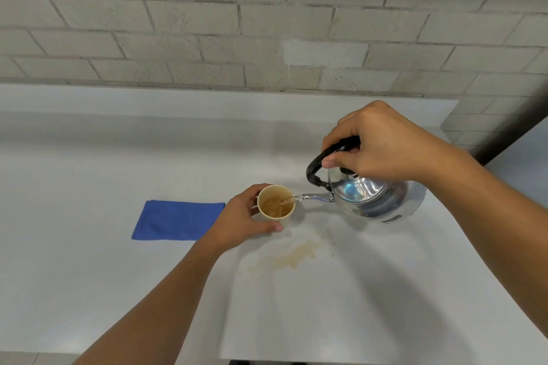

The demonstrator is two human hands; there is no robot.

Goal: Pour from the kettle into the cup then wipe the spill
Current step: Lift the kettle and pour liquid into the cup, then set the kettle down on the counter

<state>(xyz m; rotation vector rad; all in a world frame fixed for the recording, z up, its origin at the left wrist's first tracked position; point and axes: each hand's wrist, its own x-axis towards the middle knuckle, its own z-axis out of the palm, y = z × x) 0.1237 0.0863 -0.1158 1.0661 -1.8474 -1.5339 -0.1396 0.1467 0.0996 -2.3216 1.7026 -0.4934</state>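
Note:
A shiny metal kettle (376, 197) with a black handle hangs tilted to the left above the white counter. My right hand (382, 147) grips the handle from above. Liquid runs from the spout into a pale paper cup (276, 204), which holds brownish liquid. My left hand (241, 221) wraps around the cup's left and near side and keeps it upright on the counter. A brownish spill (292, 258) lies on the counter just in front of the cup. A folded blue cloth (178, 220) lies flat to the left of the cup, partly behind my left wrist.
The white counter (89, 261) runs back to a pale brick wall (207, 24). Its near edge runs along the bottom of the view. A dark vertical edge (516, 130) stands at the far right, past the counter's end.

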